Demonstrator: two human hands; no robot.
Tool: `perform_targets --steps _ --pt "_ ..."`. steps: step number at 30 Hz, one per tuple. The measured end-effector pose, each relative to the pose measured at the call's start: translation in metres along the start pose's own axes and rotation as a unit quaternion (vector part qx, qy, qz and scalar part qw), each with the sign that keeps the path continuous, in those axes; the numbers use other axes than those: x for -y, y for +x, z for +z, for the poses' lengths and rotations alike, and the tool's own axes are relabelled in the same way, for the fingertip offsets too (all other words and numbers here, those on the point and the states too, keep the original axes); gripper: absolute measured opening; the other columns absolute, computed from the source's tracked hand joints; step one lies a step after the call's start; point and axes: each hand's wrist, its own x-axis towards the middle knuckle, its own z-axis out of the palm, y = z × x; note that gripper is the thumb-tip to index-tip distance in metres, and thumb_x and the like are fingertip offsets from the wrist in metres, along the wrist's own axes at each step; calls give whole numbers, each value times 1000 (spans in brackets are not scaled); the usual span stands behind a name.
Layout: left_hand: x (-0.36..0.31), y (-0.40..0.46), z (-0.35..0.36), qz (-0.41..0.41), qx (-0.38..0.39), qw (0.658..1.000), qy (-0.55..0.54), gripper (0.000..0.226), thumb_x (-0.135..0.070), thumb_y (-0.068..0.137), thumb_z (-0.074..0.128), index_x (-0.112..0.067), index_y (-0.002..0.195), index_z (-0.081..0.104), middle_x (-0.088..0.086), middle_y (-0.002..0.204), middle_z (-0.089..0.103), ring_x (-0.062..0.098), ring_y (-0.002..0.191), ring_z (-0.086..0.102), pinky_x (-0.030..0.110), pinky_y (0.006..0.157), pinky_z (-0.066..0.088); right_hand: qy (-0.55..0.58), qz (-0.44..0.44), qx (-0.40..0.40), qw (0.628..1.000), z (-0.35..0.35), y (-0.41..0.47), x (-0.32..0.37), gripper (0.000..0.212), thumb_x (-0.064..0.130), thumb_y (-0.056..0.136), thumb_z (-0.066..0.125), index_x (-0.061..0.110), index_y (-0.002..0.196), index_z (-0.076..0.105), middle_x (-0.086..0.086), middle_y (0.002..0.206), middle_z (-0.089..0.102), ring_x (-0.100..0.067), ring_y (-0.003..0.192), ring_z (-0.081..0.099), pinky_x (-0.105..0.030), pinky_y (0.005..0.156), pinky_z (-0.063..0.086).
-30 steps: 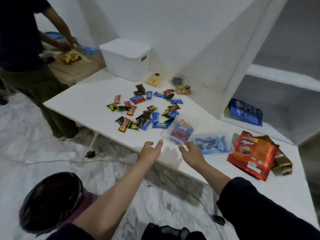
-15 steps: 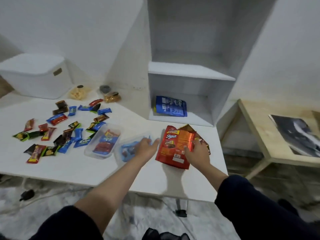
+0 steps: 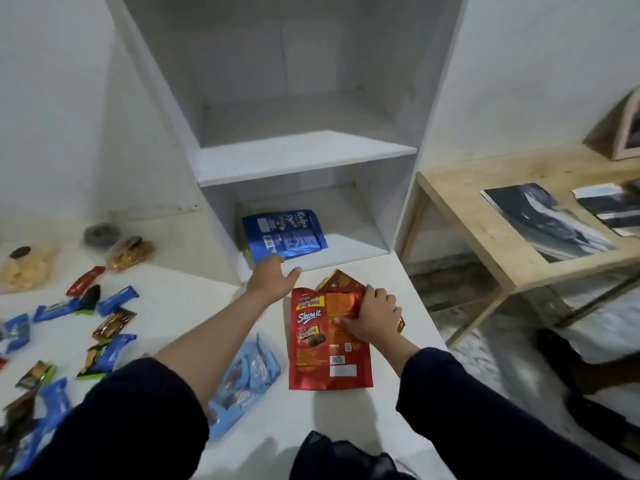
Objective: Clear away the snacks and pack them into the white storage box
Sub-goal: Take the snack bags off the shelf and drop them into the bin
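Now I keep my right hand (image 3: 372, 318) clamped on the red pouch (image 3: 323, 344) on the desk (image 3: 173, 306) while my open left hand (image 3: 272, 280) slides under the blue pouch (image 3: 285, 233) in the low shelf (image 3: 356, 249), pinching its near edge.

Red pouch (image 3: 329, 344) flat on table, blue pouch (image 3: 284, 233) in shelf.

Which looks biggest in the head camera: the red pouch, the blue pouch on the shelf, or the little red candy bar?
1. red pouch
2. blue pouch, though it sits farther away, so unsure
3. red candy bar
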Motion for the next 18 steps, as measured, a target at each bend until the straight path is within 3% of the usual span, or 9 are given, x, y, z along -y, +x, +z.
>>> perform_targets --steps 5,9,12,15,18 --pt "5 70 2 97 35 990 92 49 -41 85 61 -6 118 51 16 124 52 34 117 46 43 94 43 22 44 -10 999 9 15 -9 82 62 67 70 21 130 37 -4 128 43 -25 121 40 -45 98 37" --pt "10 109 3 117 68 976 169 74 -43 83 62 -8 141 30 20 145 32 41 134 27 48 108 31 13 45 -11 999 17 20 -14 86 63 67 69 22 134 33 -3 129 42 -24 119 39 -44 97 38" --pt "18 124 3 98 99 959 246 84 -53 83 58 -16 147 17 17 155 16 39 142 12 50 113 19 14 49 -16 999 20 21 -14 89 65 65 68 23 135 32 -2 130 42 -24 119 39 -45 98 38" --pt "29 123 6 97 145 933 315 84 -59 80 57 -19 145 21 14 150 29 37 136 27 49 111 24 18 50 -13 998 19 20 -14 89 65 65 68 24 135 32 -2 130 42 -23 119 39 -44 98 38" --pt "35 111 12 124 120 914 368 96 -59 76 63 -16 147 15 12 148 29 34 132 33 45 105 34 18 50 -13 998 19 16 -15 87 64 66 68 24 134 32 -2 130 43 -23 118 39 -43 97 38"
